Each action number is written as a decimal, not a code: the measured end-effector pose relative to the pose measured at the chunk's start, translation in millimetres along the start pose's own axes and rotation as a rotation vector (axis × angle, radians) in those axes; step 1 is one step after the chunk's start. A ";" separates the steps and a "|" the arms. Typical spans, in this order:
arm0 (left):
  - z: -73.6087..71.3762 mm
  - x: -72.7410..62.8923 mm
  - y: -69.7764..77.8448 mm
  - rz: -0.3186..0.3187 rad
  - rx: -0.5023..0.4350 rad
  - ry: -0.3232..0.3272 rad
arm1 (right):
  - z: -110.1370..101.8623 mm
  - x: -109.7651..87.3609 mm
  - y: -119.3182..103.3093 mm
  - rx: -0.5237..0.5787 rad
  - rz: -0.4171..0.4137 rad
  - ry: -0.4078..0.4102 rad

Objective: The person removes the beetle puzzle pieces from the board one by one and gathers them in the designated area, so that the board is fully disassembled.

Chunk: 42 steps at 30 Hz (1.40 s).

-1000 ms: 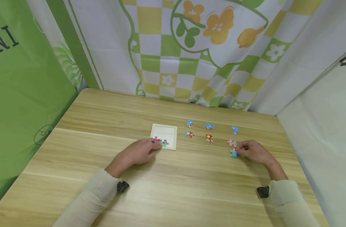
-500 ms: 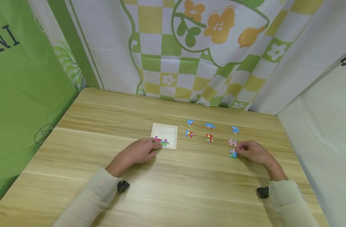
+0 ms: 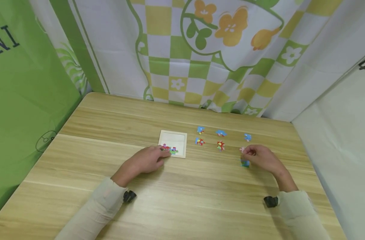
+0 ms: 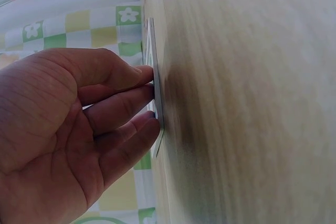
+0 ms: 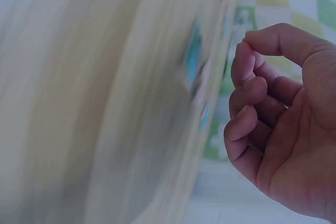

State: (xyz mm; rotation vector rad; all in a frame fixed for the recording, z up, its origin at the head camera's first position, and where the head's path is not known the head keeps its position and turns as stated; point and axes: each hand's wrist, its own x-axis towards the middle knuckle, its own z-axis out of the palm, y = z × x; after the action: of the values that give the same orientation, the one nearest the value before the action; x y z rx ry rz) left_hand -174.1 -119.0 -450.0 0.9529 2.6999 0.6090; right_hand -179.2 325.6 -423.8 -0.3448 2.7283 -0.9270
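Observation:
My left hand rests its fingertips at the near left corner of a square wooden puzzle tray. Several red and green puzzle pieces lie inside along its near edge, partly under the fingers. In the left wrist view, the fingers meet the thin tray rim. Over the right end of the loose pieces hovers my right hand, partly covering a pink puzzle piece and a blue-green puzzle piece. Its thumb and index fingertip touch, other fingers curled; nothing shows between them in the right wrist view.
Between the tray and the right hand lie blue pieces and red pieces in loose rows. One more blue piece sits behind the right hand. A checked curtain hangs along the table's far edge.
My right hand has moved left and up from beside the blue-green puzzle piece, and now overlaps it and the pink one. The left hand keeps its place at the tray.

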 end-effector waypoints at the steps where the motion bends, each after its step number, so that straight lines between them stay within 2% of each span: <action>1: -0.2 0.0 0.0 -0.002 -0.002 0.002 | 1.9 2.4 -5.1 0.001 -0.015 0.004; 8: -0.3 4.2 -1.9 0.046 0.031 0.037 | 26.9 28.2 -44.2 0.044 -0.132 -0.012; 13: -1.9 6.6 -2.5 0.044 0.043 0.018 | 51.7 52.0 -80.1 0.058 -0.259 -0.062; 16: -1.8 7.6 -2.7 0.039 0.030 0.010 | 67.9 64.8 -98.4 0.047 -0.305 -0.103; 22: -2.2 8.1 -1.9 0.049 0.029 0.017 | 98.5 85.0 -122.0 -0.013 -0.323 -0.133; 27: -2.8 7.6 -2.1 0.047 0.031 0.020 | 114.5 96.9 -136.9 -0.058 -0.316 -0.133; 35: -2.4 6.3 -2.4 0.061 0.017 0.040 | 130.3 106.0 -145.6 -0.120 -0.294 -0.146; 42: -0.7 5.8 -5.7 0.087 0.007 0.053 | 134.6 107.2 -147.2 -0.175 -0.295 -0.131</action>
State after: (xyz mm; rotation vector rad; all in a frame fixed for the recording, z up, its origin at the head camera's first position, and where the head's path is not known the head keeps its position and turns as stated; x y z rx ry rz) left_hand -181.8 -119.6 -452.3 1.0754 2.7204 0.6514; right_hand -219.0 104.4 -452.1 -0.8284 2.6870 -0.7028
